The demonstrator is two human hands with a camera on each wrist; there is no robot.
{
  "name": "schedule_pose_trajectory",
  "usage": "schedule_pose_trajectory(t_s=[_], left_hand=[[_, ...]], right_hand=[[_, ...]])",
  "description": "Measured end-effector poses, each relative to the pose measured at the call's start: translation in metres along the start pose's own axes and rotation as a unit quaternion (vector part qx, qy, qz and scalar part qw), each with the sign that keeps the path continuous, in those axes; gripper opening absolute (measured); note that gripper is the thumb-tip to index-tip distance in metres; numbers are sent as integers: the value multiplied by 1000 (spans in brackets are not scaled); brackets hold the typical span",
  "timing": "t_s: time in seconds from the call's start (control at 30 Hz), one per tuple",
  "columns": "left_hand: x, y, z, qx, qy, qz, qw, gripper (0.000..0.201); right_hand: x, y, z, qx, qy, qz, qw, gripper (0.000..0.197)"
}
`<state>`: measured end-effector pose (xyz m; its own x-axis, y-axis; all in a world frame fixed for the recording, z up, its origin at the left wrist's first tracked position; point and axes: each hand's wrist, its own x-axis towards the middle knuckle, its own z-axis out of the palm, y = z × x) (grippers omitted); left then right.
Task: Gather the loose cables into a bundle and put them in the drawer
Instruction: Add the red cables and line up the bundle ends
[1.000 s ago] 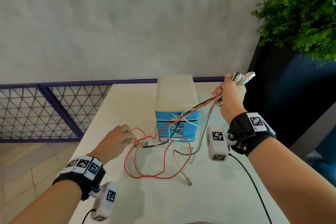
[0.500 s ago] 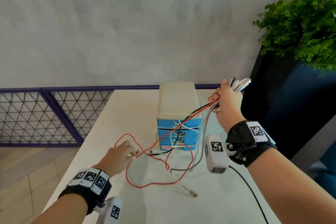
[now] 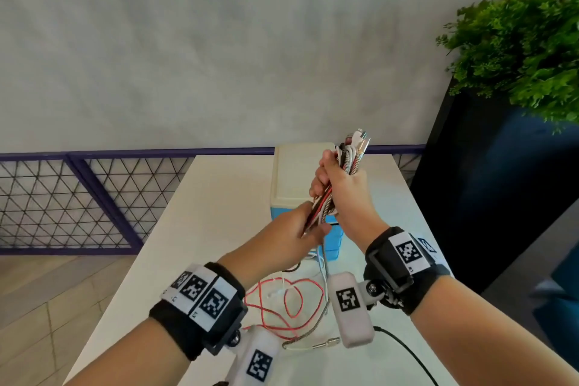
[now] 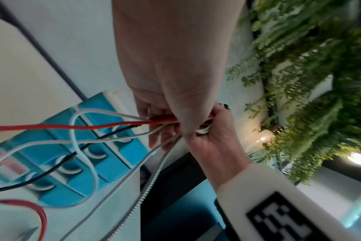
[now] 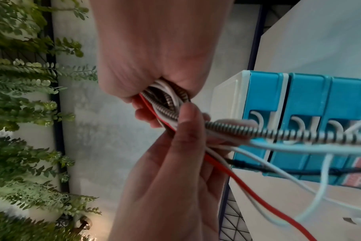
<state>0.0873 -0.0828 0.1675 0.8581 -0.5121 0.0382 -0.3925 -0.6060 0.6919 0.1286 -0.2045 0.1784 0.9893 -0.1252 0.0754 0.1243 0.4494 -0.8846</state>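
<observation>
My right hand (image 3: pixel 326 185) is held up in front of the drawer unit (image 3: pixel 297 172) and grips a bundle of cables (image 3: pixel 352 152) in its fist. Their plug ends stick out above the fist. My left hand (image 3: pixel 310 226) holds the same strands just below it: red, white, black and a metal-braided cable (image 5: pixel 278 133). The rest of the cables hang down. Loops of red cable (image 3: pixel 282 304) and the braided cable's plug (image 3: pixel 326 344) lie on the white table (image 3: pixel 219 197). The unit's blue drawers (image 5: pixel 299 97) are all closed.
A dark planter (image 3: pixel 470 182) with a green plant (image 3: pixel 517 56) stands right of the table. Behind and left of the table runs a purple mesh railing (image 3: pixel 78 197). A black cord (image 3: pixel 407 351) trails from the right wrist camera across the table.
My left hand has lifted off the table and taken hold of the cables right under my right hand. The right hand moved left, in front of the drawer unit. The red loops drew closer.
</observation>
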Motion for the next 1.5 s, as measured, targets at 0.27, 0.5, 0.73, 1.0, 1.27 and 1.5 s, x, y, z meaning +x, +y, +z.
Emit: schedule_pose_trajectory(t_s=[0.27, 0.5, 0.73, 1.0, 1.27, 1.5], left_hand=[[-6, -11, 16, -379, -84, -68, 919, 16], [-12, -12, 20, -357, -107, -91, 923, 35], [-29, -29, 21, -484, -163, -146, 847, 50], [-26, -56, 8, -152, -171, -102, 968, 42], [-19, -46, 0, 371, 1, -13, 929, 22], [-21, -44, -6, 365, 103, 65, 923, 27]], right_hand=[[2, 9, -8, 35, 63, -9, 997, 29], [5, 13, -13, 66, 73, 6, 995, 32], [16, -1, -26, 134, 96, 17, 986, 32], [16, -7, -40, 72, 6, 121, 990, 28], [-8, 0, -39, -321, -190, 238, 897, 24], [-24, 7, -35, -199, -291, 340, 872, 26]])
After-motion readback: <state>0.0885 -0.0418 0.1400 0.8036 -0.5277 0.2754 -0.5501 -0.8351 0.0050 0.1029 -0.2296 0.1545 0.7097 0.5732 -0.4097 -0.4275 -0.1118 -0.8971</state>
